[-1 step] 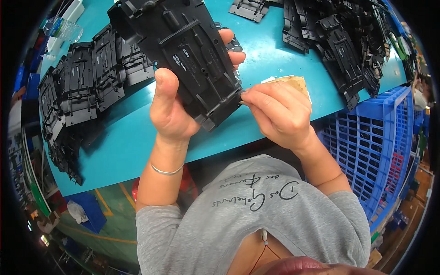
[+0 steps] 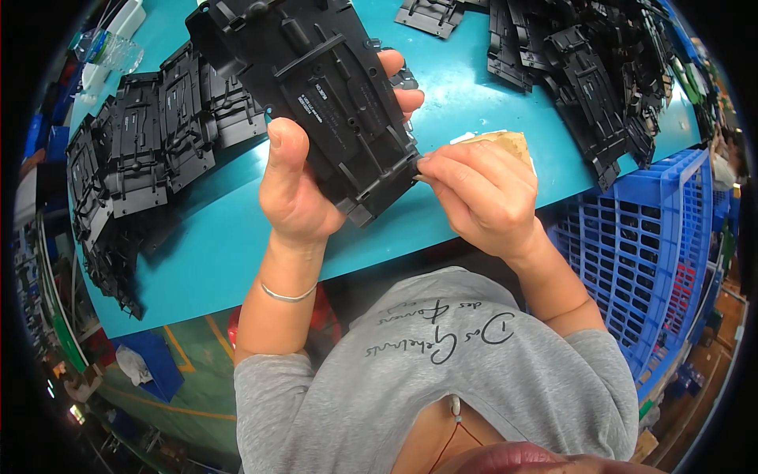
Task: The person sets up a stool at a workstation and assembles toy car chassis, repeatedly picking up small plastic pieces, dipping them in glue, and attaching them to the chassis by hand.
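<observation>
A black moulded plastic panel (image 2: pixel 332 103) with ribs and raised channels is held tilted above the table. My left hand (image 2: pixel 292 178) grips it from beneath, the thumb along its left edge and fingertips showing past its right edge. At the panel's lower right corner, my right hand (image 2: pixel 485 189) is closed in a pinch. Whatever lies between those fingertips is too small and hidden to name. Just behind the right hand lies a tan piece of paper or bag (image 2: pixel 512 145) with small white bits beside it.
Similar black panels (image 2: pixel 142 134) stand in a row on the turquoise table (image 2: pixel 213 276) at left. More black panels (image 2: pixel 584 79) are heaped at far right. A blue plastic crate (image 2: pixel 632 229) stands beside the table at right. A clear plastic bottle (image 2: pixel 118 54) lies at far left.
</observation>
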Demonstrator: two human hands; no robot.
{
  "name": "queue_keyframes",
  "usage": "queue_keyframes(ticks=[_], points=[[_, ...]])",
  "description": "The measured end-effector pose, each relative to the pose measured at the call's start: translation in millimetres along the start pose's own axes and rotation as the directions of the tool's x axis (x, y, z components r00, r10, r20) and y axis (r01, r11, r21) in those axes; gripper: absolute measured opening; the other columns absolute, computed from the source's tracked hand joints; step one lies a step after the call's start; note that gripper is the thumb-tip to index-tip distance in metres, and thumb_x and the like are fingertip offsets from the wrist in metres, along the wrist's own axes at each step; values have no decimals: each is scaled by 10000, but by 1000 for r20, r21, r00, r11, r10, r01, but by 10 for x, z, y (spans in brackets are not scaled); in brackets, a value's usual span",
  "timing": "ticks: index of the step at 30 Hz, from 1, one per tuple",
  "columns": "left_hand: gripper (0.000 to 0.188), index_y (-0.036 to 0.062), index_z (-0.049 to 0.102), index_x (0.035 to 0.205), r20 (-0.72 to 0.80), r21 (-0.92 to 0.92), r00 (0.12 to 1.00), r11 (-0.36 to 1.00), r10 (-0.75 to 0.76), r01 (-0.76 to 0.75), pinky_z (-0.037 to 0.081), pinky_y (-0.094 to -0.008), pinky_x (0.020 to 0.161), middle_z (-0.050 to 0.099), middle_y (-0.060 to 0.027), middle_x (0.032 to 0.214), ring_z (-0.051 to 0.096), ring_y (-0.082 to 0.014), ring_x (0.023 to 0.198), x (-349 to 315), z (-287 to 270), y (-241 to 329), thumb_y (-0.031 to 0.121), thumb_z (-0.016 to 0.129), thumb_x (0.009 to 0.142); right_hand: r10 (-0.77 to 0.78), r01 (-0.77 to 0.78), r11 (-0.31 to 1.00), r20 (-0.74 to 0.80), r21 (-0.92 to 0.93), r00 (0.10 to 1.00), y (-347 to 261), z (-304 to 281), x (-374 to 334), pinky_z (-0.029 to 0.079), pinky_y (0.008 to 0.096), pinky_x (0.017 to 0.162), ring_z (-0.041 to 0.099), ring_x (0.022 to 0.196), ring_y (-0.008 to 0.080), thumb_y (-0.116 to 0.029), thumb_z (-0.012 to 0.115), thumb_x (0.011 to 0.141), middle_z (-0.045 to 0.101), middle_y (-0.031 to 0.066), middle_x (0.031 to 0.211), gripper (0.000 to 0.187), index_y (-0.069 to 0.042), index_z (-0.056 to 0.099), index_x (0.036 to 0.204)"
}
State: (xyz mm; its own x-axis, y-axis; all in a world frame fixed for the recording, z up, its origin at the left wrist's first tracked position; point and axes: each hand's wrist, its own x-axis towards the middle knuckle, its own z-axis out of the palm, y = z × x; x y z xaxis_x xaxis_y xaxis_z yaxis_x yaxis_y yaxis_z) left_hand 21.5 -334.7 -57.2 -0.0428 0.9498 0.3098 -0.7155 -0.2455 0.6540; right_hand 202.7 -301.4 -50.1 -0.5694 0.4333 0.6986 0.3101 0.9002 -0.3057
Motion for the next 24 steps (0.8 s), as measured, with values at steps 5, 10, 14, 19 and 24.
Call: queue_keyframes(ticks=[5,10,14,19,24], points=[[832,-32,333,1400,-2,9,1000,1000,8,-8,521,-401,921,432,-232,1373,551,-312,1177,-14,-1,-1,606,491,890,31,-31,1000,-36,-1,999,0,-24,-9,484,301,545,614,635,181,-13,741,648,639,40,756,196,-50,644,815],[828,-29,330,1400,15,-12,1000,1000,5,-5,523,-401,917,433,-230,1372,550,-313,1177,-8,-16,-1,604,491,891,24,-24,1000,-36,1,999,-1,-3,-4,481,298,531,607,625,179,-11,742,648,636,37,757,181,-55,643,793],[829,-30,330,1398,9,-11,1000,1000,9,-9,518,-403,925,434,-230,1369,551,-313,1176,-7,-14,9,606,491,890,17,-17,1000,-35,5,999,5,3,9,470,289,506,598,608,173,8,723,648,630,36,749,162,-54,643,776],[826,-31,332,1396,9,-38,1000,999,14,-14,496,-408,955,435,-232,1368,556,-315,1169,-1,-14,6,604,490,891,6,-6,1000,-25,0,1000,24,4,16,465,284,496,591,593,175,27,700,641,625,39,745,165,-50,646,776],[830,-28,315,1408,21,-29,1000,999,17,-16,485,-415,968,425,-237,1378,553,-325,1172,-4,-23,16,601,487,894,14,-14,1000,1,2,1000,25,-17,28,471,289,510,598,612,193,23,700,654,629,47,763,163,-53,649,790]])
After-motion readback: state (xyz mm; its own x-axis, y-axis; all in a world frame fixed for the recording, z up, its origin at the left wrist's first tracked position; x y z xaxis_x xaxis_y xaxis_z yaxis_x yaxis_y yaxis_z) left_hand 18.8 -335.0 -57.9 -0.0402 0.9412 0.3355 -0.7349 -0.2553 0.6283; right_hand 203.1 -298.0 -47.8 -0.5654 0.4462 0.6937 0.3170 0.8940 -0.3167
